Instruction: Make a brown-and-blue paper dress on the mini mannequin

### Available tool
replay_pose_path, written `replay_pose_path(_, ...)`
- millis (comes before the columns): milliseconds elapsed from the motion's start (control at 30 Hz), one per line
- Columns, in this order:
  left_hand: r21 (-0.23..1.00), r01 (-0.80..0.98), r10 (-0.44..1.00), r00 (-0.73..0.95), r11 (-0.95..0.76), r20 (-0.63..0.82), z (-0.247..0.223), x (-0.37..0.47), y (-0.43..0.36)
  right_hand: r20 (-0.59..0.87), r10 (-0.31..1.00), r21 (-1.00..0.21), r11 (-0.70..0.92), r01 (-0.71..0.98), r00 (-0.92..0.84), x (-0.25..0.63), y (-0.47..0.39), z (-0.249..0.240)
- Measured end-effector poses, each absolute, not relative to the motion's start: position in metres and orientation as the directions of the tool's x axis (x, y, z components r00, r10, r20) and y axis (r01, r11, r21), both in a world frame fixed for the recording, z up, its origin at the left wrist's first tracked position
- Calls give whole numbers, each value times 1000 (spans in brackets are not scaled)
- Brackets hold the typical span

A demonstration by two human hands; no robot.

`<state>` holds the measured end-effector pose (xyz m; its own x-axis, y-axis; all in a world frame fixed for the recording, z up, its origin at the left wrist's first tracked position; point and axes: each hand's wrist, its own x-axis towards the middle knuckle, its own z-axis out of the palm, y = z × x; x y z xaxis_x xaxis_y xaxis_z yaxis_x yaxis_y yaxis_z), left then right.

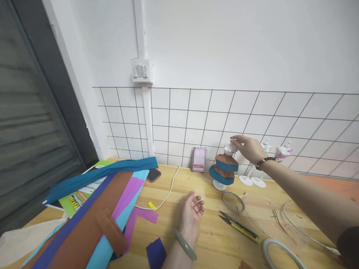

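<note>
A miniature dress form [229, 149] with a white bust and tiered skirts of brown and blue crepe paper [223, 170] stands on a round white base near the wall. My right hand [246, 147] reaches over to it, thumb and fingertips closed at the top of the bust. On the wood, palm up and fingers loosely curled, my left hand [193, 209] holds nothing. Yellow-handled thread snips [241, 228] lie right of it, near a roll of tape [233, 202]. A dark blue paper scrap [156, 253] is beside my left wrist.
Colored crepe paper strips [81, 216] pile up on the left of the table [207, 243]. Behind them are a phone [154, 175] and a white cable [171, 190]. Two more small dress forms [283, 151] stand behind my right arm. A larger tape roll [280, 254] lies in front.
</note>
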<state>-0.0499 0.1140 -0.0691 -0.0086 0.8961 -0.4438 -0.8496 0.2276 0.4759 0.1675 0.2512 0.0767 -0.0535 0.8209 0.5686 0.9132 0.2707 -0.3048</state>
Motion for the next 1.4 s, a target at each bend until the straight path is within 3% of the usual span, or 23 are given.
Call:
replay_pose_path(233,600,-777,975,79,190,-206,-47,-40,99,618,777,-285,368,885,-124,127,210,101)
replay_pose_path(500,730,-673,993,94,119,-76,-26,-40,89,567,786,-284,468,837,-247,79,165,100)
replay_pose_path(733,779,-620,994,12,95,-111,-35,-37,93,538,803,-316,473,822,-255,76,159,100)
replay_pose_path(967,806,-569,985,61,165,-159,-38,-32,93,533,821,-333,428,840,-207,96,174,106)
replay_pose_path(1400,869,-406,958,176,281,-228,-57,-22,93,488,872,-256,184,949,-37,171,243,77)
